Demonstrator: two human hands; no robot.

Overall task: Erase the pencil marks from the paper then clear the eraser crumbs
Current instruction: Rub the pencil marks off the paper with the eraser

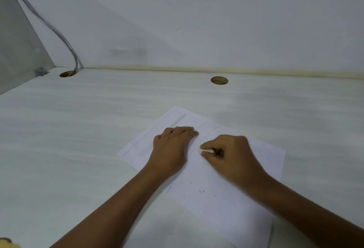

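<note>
1. the paper (226, 198) lies flat on the white desk (78, 149), turned at an angle, its near end running toward the bottom edge of the view.
2. the left hand (171, 149) rests palm down on the paper's left part, fingers together and stretched out flat, pressing the sheet; it grips nothing.
3. the right hand (234, 155) sits just beside the left, curled, with fingers pinched on a small white eraser (205, 150).
4. the eraser's tip pokes out to the left of the fingers and touches the paper between the two hands.
5. faint grey lines (177, 121) show on the far part of the sheet, beyond the left hand's fingertips.
6. small dark crumbs (201, 191) are scattered on the near part of the paper, between the two forearms.
7. two round holes are cut in the desk near the wall: one (219, 80) beyond the paper, one (67, 74) in the far left corner.
8. grey cables (59, 33) run down the wall into the left hole.
9. a yellowish thing (9, 243) shows at the bottom left corner; i cannot tell what it is.
</note>
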